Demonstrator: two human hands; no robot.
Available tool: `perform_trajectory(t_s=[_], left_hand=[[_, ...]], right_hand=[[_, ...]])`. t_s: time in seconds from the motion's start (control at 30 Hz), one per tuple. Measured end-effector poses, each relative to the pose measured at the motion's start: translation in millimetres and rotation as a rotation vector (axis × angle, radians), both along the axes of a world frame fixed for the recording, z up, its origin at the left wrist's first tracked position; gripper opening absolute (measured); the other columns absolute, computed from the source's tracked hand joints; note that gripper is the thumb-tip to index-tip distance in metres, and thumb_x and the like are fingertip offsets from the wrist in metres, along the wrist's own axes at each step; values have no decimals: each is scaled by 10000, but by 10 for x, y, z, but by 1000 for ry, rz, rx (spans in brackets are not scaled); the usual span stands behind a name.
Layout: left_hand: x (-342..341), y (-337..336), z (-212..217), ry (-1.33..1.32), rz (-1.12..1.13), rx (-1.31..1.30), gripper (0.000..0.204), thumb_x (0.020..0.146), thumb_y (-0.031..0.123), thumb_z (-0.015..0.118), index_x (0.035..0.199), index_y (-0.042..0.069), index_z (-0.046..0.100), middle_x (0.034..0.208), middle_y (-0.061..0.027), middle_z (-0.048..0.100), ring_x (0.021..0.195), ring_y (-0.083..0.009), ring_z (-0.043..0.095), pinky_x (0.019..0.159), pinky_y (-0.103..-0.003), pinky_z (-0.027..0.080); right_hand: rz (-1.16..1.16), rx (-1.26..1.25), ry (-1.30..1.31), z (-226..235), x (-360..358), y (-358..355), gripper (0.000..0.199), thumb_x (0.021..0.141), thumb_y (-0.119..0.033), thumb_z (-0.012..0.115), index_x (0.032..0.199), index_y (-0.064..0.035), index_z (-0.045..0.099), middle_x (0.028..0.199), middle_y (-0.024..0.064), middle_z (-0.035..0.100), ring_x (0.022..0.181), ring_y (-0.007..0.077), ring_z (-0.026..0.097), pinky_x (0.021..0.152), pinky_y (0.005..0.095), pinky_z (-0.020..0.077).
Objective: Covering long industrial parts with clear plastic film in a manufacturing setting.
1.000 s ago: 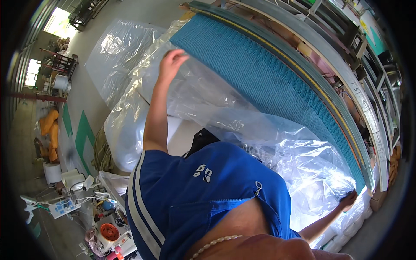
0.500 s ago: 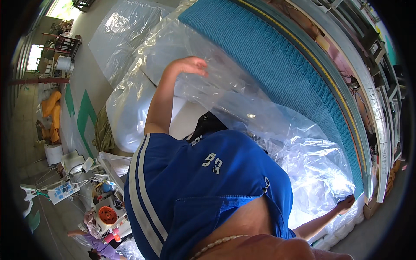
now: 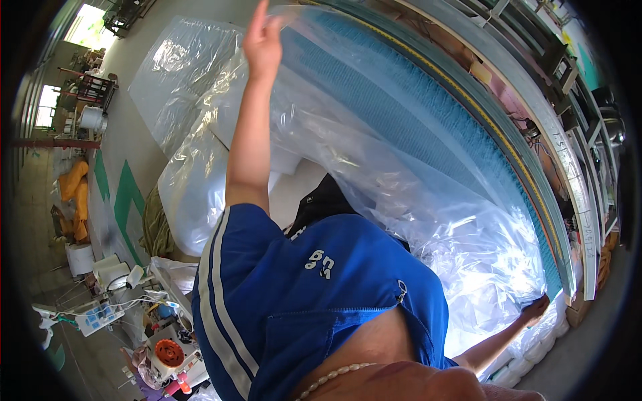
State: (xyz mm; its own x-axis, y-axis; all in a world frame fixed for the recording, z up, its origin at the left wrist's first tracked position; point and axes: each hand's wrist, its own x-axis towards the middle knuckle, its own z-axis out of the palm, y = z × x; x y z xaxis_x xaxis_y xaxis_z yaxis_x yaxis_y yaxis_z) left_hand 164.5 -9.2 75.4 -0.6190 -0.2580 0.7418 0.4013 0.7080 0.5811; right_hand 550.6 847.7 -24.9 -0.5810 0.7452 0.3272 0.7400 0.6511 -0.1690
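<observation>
**Plastic cover drawn over a blue mattress**

Plastic, a clear crinkled sheet (image 3: 401,194), is pinched at its upper edge in the clenched fingers of the left hand (image 3: 262,41), raised high above the thick blue textured mattress (image 3: 428,127) standing on edge. Below those fingers the film sags loosely. The right hand (image 3: 535,311) grips the far lower corner. Judged from this, even tension between both hands would keep the sheet from snagging.

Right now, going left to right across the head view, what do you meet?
Orange bundle → white roll → left hand lifting the clear plastic sheet → blue mat → right hand at the sheet's lower edge.
</observation>
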Motion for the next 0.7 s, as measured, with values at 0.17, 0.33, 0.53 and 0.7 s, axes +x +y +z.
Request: perform_trajectory(t_s=[0.17,0.33,0.53,0.7], left_hand=[[-154,-146,-533,-401,391,-404,545,791,479,600,1195,127,503,775,-144,635,703,-365,605,624,-427,469],[3,-381,-621,-789,465,-418,439,835,502,514,1039,114,535,860,-138,646,804,-346,615,669,-455,460],[-379,-227,-231,-787,364,-417,452,803,520,535,840,78,623,836,-126,648,847,-330,606,704,-427,463],[-1036,-339,-615,-827,11,-274,422,681,453,696,783,46,645,834,-136,652,783,-278,617,695,-377,463]], right_hand=[[113,-83,79,-20,44,-20,344,941,-359,375,1087,-137,594,972,35,619,799,205,596,701,330,454],[103,-56,80,60,-17,-185,325,941,-327,402,1053,-96,602,961,70,615,787,207,593,691,329,452],[108,-109,92,-77,111,76,334,950,-317,386,1047,-77,597,981,92,610,815,232,589,721,335,450],[119,-156,91,4,-36,-36,328,950,-312,380,1058,-75,581,994,103,607,866,261,583,754,349,444]])
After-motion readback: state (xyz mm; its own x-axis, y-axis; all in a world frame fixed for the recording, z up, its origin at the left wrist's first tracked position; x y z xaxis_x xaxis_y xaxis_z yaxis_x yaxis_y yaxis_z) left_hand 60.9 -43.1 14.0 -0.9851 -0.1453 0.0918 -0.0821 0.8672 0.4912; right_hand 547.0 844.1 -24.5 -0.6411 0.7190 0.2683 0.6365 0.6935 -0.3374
